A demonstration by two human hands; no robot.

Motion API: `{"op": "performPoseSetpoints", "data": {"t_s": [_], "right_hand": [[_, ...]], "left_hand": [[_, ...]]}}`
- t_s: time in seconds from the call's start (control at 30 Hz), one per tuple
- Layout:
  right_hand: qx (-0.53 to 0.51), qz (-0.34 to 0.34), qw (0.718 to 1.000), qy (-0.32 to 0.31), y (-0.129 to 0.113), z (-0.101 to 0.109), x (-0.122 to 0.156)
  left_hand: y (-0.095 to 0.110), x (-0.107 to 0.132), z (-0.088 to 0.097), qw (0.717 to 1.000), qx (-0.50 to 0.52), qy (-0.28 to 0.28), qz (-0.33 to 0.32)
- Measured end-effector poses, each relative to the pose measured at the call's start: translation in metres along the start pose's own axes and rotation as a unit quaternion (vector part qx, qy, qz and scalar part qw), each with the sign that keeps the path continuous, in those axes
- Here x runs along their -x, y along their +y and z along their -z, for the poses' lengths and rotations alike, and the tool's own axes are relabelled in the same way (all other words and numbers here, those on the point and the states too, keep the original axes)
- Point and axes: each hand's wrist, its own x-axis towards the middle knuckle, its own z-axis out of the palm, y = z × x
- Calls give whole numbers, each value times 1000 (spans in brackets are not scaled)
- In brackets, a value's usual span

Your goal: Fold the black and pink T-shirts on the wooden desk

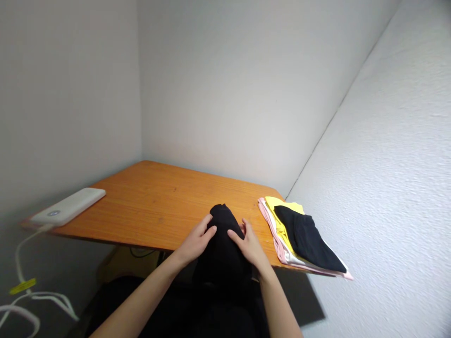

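A soft black cloth (221,244) lies bunched up at the near edge of the table, hanging down over the edge toward the person

The cloth (222,244) under both hands is plain black. The tabletop (158,206) is orange-brown with thin wood lines. The stack of folded clothes (299,239) has a black piece on top, then yellow, then white, then pink at the bottom. The flat box (68,206) is white. Its cord (21,263) is white with a yellow tag (22,286). The walls (229,94) are plain white-grey
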Motion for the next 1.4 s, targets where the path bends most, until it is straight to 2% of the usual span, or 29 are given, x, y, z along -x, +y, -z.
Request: {"op": "performPoseSetpoints", "data": {"t_s": [0.03,0.1,0.13,0.17,0.2,0.27,0.33,0.37,0.4,0.43,0.47,0.5,0.57,0.6,0.67,0.73,0.77,0.83,0.9,0.97,1.03,1.1,1.17,1.23,1.27,1.33,1.4], "right_hand": [[-70,0,997,-43,-7,4,4],[-194,15,972,-132,-25,11,15],[-232,26,961,-148,-35,14,21],[-248,38,959,-135,-45,16,27],[-240,53,965,-97,-54,16,32],[-164,92,981,37,-70,15,41],[-63,143,970,184,-83,10,48],[-23,173,957,233,-88,5,52],[4,206,945,255,-92,0,57],[26,241,938,247,-96,-7,62],[46,275,937,210,-99,-13,67],[65,304,937,158,-102,-19,73],[88,340,934,59,-106,-26,82],[86,347,933,39,-106,-26,85],[68,334,938,56,-106,-19,86],[60,294,951,82,-105,-6,82],[57,268,959,70,-104,0,79],[37,222,974,-19,-104,10,76],[4,194,974,-119,-106,13,76],[-20,177,971,-158,-106,13,79],[-39,164,979,-116,-102,15,80],[-47,148,988,-12,-97,26,77],[-28,130,984,119,-92,47,69],[8,121,964,238,-90,71,62],[29,123,950,284,-91,83,61],[80,135,921,357,-95,102,63],[137,139,897,398,-99,115,73]], "left_hand": [[3,5,3,998,57,12,19],[11,13,9,981,187,32,47],[16,17,13,971,233,28,47],[21,21,17,967,251,24,35],[27,25,21,969,245,33,14],[39,36,28,979,176,101,-37],[51,51,31,980,104,155,-62],[55,60,32,983,98,145,-60],[60,69,31,986,116,108,-50],[63,78,30,986,147,66,-33],[66,86,28,983,180,43,-7],[68,92,26,977,206,47,27],[69,99,22,961,228,109,109],[69,100,21,951,236,140,143],[69,102,19,934,267,168,168],[70,105,18,925,306,157,160],[70,107,18,923,318,149,158],[69,111,17,925,316,138,160],[65,115,17,933,294,134,160],[58,116,18,938,278,127,165],[51,114,24,941,263,123,175],[47,108,38,947,231,132,181],[45,102,60,953,180,172,174],[48,95,86,959,123,214,143],[50,93,99,965,90,214,120],[54,91,122,981,0,181,66],[54,92,136,982,-122,146,18]]}}
